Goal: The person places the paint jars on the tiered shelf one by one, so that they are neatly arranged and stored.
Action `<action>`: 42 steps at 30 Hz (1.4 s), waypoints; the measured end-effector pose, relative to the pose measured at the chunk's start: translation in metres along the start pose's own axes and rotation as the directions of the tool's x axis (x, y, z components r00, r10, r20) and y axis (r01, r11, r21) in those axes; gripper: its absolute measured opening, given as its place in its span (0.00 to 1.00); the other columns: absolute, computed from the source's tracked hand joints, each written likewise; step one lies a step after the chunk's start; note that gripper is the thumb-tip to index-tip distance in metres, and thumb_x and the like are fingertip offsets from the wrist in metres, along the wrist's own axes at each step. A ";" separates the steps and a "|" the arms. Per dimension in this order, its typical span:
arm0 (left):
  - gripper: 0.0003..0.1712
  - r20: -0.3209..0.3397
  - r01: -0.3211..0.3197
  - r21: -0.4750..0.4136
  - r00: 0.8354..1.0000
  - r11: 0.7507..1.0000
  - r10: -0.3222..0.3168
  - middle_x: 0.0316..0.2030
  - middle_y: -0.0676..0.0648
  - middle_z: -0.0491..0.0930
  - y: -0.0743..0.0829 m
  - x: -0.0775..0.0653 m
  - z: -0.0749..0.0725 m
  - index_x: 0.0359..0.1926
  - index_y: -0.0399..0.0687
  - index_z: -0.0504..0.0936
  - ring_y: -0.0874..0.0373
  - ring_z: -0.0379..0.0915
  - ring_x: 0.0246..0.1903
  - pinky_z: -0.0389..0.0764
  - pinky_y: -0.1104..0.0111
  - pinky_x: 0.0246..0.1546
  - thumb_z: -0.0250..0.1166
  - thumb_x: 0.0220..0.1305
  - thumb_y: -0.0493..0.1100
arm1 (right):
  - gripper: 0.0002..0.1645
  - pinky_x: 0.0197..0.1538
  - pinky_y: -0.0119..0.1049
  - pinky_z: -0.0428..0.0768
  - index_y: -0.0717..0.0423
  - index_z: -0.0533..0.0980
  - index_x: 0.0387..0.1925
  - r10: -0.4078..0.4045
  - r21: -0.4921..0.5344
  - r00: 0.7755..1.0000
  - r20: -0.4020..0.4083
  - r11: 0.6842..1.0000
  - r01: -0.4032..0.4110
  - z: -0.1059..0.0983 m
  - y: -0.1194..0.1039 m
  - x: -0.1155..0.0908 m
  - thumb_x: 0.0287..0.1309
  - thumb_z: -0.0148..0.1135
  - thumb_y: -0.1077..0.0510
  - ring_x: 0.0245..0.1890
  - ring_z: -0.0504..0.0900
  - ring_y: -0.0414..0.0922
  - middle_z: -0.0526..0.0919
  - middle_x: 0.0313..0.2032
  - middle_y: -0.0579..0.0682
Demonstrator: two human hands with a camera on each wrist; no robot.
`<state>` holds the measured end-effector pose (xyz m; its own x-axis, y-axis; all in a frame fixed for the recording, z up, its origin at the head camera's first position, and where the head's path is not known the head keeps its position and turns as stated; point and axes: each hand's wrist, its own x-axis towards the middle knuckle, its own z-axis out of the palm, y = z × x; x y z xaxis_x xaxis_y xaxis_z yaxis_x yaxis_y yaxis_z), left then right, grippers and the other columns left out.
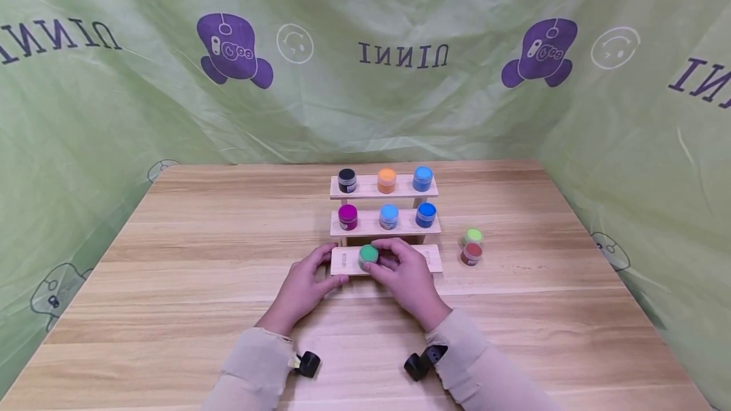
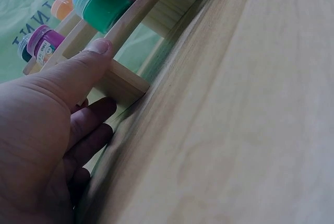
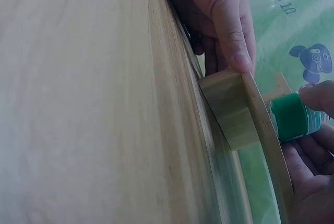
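A small paint jar of green paint (image 1: 368, 255) is pinched between the thumb and fingers of my right hand (image 1: 408, 278). It stands at the lowest step of a three-tier wooden rack (image 1: 353, 257), left of that step's middle. My left hand (image 1: 305, 284) grips the left end of the same step, its thumb (image 2: 86, 67) on the front edge and other fingers around the end. Behind, the middle step carries a magenta jar (image 1: 348, 217), a light blue jar (image 1: 389, 216) and a dark blue jar (image 1: 425, 214). The top step bears black (image 1: 346, 180), orange (image 1: 386, 180) and blue (image 1: 422, 178) jars.
To the right of the rack, a light green jar (image 1: 473, 237) and a red-brown jar (image 1: 471, 253) stand close together on the wooden table (image 1: 188, 259). A green printed cloth (image 1: 354, 113) hangs behind the table and along both sides.
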<state>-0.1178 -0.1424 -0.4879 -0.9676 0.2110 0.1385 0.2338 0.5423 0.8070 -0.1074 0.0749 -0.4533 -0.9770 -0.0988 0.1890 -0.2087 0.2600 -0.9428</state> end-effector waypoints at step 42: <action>0.37 -0.007 -0.024 -0.010 1.000 1.000 0.024 0.54 0.49 0.84 0.001 -0.001 -0.001 0.66 0.48 0.74 0.50 0.72 0.64 0.65 0.50 0.69 0.76 0.57 0.50 | 0.21 0.52 0.31 0.82 0.61 0.81 0.50 0.009 -0.017 0.999 0.040 1.000 -0.008 0.024 -0.012 0.004 0.55 0.75 0.63 0.51 0.85 0.50 0.81 0.49 0.54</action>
<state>-0.1168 -0.1430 -0.4864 -0.9623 0.2185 0.1617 0.2560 0.5287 0.8093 -0.1078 0.0478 -0.4480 -0.9763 -0.1351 0.1693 -0.2012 0.2771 -0.9395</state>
